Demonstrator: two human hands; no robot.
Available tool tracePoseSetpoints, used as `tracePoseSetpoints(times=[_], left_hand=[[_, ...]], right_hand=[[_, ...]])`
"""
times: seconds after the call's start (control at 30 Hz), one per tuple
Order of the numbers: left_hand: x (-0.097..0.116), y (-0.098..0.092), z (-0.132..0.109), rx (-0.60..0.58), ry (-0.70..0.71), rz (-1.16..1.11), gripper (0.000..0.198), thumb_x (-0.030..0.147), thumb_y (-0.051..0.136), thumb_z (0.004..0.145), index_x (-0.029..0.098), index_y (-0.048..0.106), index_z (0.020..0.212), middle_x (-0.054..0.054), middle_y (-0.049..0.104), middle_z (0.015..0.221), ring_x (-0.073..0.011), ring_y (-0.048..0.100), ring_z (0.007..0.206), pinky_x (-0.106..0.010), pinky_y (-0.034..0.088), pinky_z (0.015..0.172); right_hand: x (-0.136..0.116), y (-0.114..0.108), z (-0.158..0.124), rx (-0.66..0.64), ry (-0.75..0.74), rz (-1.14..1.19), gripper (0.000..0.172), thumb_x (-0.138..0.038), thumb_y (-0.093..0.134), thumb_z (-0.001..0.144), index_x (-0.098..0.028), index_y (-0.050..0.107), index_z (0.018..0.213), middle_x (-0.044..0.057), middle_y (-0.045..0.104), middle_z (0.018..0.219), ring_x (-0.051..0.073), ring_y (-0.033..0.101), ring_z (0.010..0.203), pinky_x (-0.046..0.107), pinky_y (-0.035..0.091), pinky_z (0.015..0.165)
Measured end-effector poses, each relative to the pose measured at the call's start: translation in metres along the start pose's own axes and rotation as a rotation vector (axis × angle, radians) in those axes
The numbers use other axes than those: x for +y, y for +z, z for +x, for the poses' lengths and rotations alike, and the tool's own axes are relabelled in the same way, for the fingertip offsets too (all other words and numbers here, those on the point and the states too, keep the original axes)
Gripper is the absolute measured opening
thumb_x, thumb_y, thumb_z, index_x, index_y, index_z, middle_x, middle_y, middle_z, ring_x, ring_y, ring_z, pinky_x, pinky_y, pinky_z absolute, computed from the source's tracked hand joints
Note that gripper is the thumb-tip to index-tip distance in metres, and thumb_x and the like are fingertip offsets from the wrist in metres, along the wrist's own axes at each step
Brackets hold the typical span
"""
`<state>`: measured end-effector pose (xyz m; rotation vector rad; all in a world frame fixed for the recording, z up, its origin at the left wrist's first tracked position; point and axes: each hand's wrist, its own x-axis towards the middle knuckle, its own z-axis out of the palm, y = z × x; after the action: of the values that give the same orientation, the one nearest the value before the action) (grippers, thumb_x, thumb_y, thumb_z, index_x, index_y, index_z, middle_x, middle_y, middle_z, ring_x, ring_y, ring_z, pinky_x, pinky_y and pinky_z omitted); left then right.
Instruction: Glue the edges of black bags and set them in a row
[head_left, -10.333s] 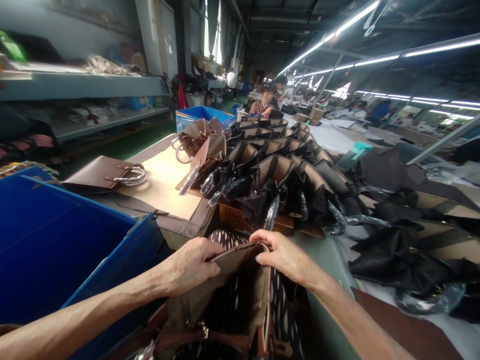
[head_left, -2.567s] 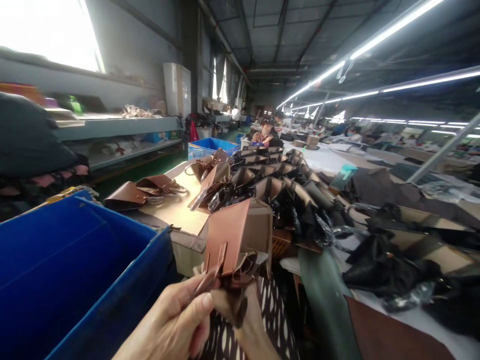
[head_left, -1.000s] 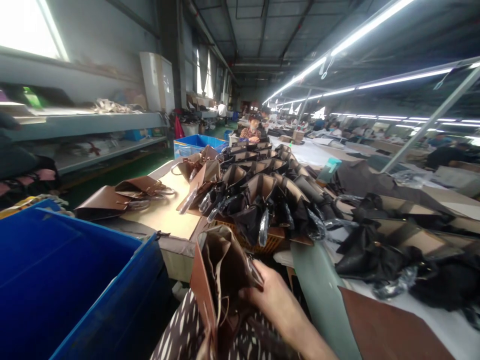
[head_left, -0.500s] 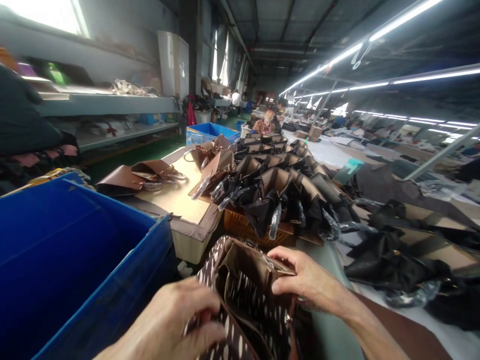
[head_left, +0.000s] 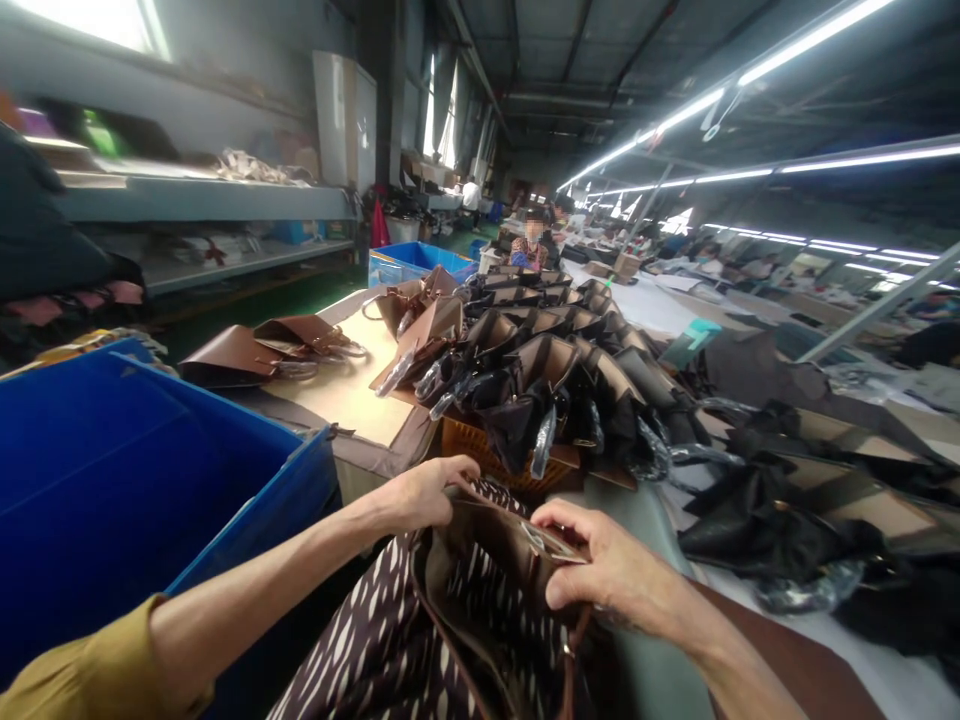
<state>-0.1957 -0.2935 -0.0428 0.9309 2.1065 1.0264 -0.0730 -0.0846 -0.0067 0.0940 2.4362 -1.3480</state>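
Note:
A brown handbag stands open in front of me, its mouth facing up. My left hand is closed on a thin brown strap or edge at its far left corner. With thumb and fingers, my right hand pinches the right rim, beside a shiny metal piece. A brown strap with a metal fitting hangs below that hand. Dark cloth with white streaks lies under and left of the bag. The same pattern shows inside the opening; I cannot tell whether it is lining. The bag's lower part is hidden.
A large blue bin stands close on my left. Ahead, many black and tan handbags crowd the table above an orange crate. Brown bags lie further left. More black bags lie right. A person is beyond.
My left hand has moved up and away from me, from the near left side of the handbag to its far left corner, and has closed there. My right hand stays on the rim.

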Motion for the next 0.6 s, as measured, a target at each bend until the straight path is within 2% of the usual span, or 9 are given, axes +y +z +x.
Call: tracePoseSetpoints(times=[0.07, 0.1, 0.2, 0.33, 0.43, 0.5, 0.6], left_hand=[[0.002, -0.007, -0.001, -0.135, 0.055, -0.038, 0.054, 0.004, 0.042, 0.053, 0.020, 0.056, 0.103, 0.003, 0.066, 0.096, -0.0164, 0.060, 0.086, -0.022, 0.044, 0.069], [0.005, -0.011, -0.003, -0.167, 0.076, -0.035, 0.053, 0.004, 0.040, 0.053, 0.020, 0.059, 0.100, 0.004, 0.066, 0.094, -0.0164, 0.059, 0.087, -0.021, 0.044, 0.071], [0.017, -0.019, -0.015, -0.237, 0.104, -0.014, 0.057, 0.003, 0.038, 0.053, 0.022, 0.061, 0.101, 0.006, 0.066, 0.092, -0.0163, 0.058, 0.091, -0.022, 0.043, 0.075], [0.014, -0.023, -0.026, -0.289, 0.071, 0.061, 0.056, 0.004, 0.040, 0.054, 0.023, 0.055, 0.104, 0.005, 0.064, 0.092, -0.0162, 0.058, 0.089, -0.022, 0.044, 0.073], [0.011, -0.019, -0.031, -0.125, 0.040, 0.239, 0.061, 0.005, 0.041, 0.059, 0.023, 0.045, 0.118, 0.000, 0.061, 0.105, -0.0187, 0.055, 0.097, -0.029, 0.043, 0.083], [0.020, -0.015, -0.034, 0.021, 0.082, 0.394, 0.062, 0.006, 0.043, 0.062, 0.022, 0.041, 0.122, -0.004, 0.055, 0.116, -0.0217, 0.048, 0.109, -0.036, 0.037, 0.093], [0.044, -0.005, -0.038, 0.099, 0.234, 0.499, 0.046, 0.005, 0.046, 0.067, 0.022, 0.050, 0.109, -0.003, 0.055, 0.110, -0.0204, 0.046, 0.106, -0.034, 0.037, 0.092]], right_hand=[[0.003, -0.009, -0.002, -0.059, -0.003, 0.052, 0.035, -0.015, 0.070, 0.055, -0.021, 0.059, 0.088, -0.006, 0.055, 0.078, 0.014, 0.049, 0.072, 0.020, 0.035, 0.056], [0.006, -0.014, -0.002, -0.094, 0.000, 0.089, 0.036, -0.015, 0.069, 0.056, -0.021, 0.058, 0.089, -0.006, 0.055, 0.078, 0.013, 0.049, 0.072, 0.020, 0.036, 0.057], [0.018, -0.022, -0.001, -0.169, 0.017, 0.220, 0.038, -0.017, 0.069, 0.058, -0.020, 0.057, 0.094, -0.005, 0.056, 0.078, 0.013, 0.049, 0.072, 0.021, 0.038, 0.060], [0.035, -0.012, 0.006, -0.190, 0.025, 0.244, 0.042, -0.014, 0.072, 0.053, -0.019, 0.058, 0.092, -0.006, 0.055, 0.075, 0.012, 0.047, 0.070, 0.020, 0.037, 0.059], [0.034, -0.001, 0.007, -0.201, 0.032, 0.198, 0.044, -0.015, 0.074, 0.053, -0.021, 0.058, 0.094, -0.007, 0.055, 0.073, 0.012, 0.047, 0.069, 0.020, 0.036, 0.058], [0.027, 0.004, 0.006, -0.182, 0.024, 0.174, 0.045, -0.017, 0.075, 0.054, -0.021, 0.058, 0.095, -0.007, 0.055, 0.074, 0.013, 0.047, 0.069, 0.020, 0.036, 0.057], [0.018, 0.005, 0.004, -0.123, -0.005, 0.110, 0.044, -0.018, 0.077, 0.052, -0.022, 0.059, 0.092, -0.006, 0.055, 0.079, 0.014, 0.048, 0.073, 0.020, 0.035, 0.059]])
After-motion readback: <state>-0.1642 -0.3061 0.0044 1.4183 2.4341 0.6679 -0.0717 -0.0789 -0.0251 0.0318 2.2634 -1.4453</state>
